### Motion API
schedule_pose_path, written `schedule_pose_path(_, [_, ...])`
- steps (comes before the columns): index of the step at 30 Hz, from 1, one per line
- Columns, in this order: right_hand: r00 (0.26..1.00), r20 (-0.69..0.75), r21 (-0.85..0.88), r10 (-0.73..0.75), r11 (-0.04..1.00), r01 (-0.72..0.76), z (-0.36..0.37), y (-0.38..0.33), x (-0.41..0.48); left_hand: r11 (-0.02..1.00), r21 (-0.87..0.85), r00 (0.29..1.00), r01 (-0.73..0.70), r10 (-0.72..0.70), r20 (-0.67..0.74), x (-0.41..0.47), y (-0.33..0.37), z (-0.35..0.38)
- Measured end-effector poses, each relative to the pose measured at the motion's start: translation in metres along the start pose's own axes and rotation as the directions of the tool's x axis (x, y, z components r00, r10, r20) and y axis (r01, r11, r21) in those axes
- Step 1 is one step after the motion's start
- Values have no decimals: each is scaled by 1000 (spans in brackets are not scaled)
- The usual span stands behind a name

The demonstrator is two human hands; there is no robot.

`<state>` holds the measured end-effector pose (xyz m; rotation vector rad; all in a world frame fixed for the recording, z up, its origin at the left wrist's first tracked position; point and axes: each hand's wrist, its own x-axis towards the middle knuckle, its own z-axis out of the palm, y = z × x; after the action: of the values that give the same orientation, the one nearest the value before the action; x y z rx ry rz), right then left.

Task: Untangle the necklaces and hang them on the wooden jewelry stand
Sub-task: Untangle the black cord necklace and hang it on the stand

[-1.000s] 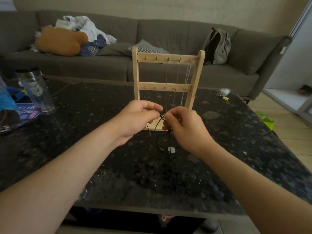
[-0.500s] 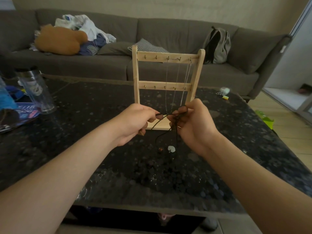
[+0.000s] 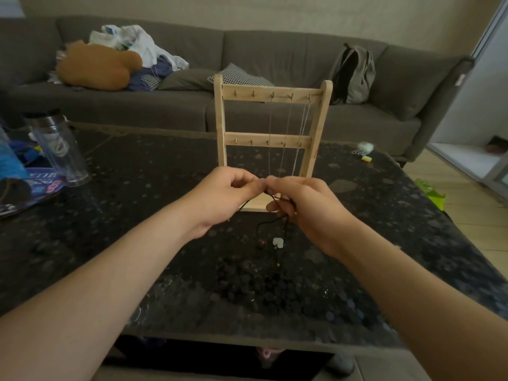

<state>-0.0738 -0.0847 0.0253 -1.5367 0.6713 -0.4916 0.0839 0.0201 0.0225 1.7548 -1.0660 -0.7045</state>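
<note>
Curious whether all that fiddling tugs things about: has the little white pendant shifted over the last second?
No. The white pendant stays at the same spot, just in front of the base of the wooden stand.

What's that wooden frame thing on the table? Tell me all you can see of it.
The stand is pale wood: two uprights, two crossbars each with a row of small metal hooks, and a flat base. It stands upright on the dark speckled table. Thin chains hang from hooks at the top bar's right.
</note>
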Motion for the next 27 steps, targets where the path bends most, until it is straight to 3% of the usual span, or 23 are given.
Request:
schedule_pose_path(3, [997,-31,-91,-71,994,68,0,4,-1,968,237,996,-84,91,-21,-2,0,1])
schedule_pose_path(5, [991,-77,-193,-111,977,94,1,4,-1,899,423,991,-115,136,-19,-3,0,3])
schedule_pose_path(8, [974,-163,-248,-160,962,117,3,5,-1,806,574,984,-146,177,2,-3,-3,4])
schedule_pose_path(11, [965,-224,-156,-135,983,101,4,5,2,749,650,988,-130,155,19,-4,-6,4])
schedule_pose_path(14, [971,-235,80,-46,995,66,7,2,5,658,751,999,-54,35,41,-7,-6,4])
schedule_pose_path(17, [980,-197,329,28,944,39,8,-2,5,754,649,994,97,-102,-31,-6,-4,4])
schedule_pose_path(19, [983,-179,350,38,936,28,7,-4,4,855,442,961,273,-264,-83,-4,-1,2])
schedule_pose_path(22, [991,-130,250,-1,968,34,8,-5,1,899,91,903,429,-427,-47,-4,1,1])
schedule_pose_path(27, [1000,-25,-138,-5,990,2,9,-4,-1,900,-230,913,371,-399,-88,-1,3,3])
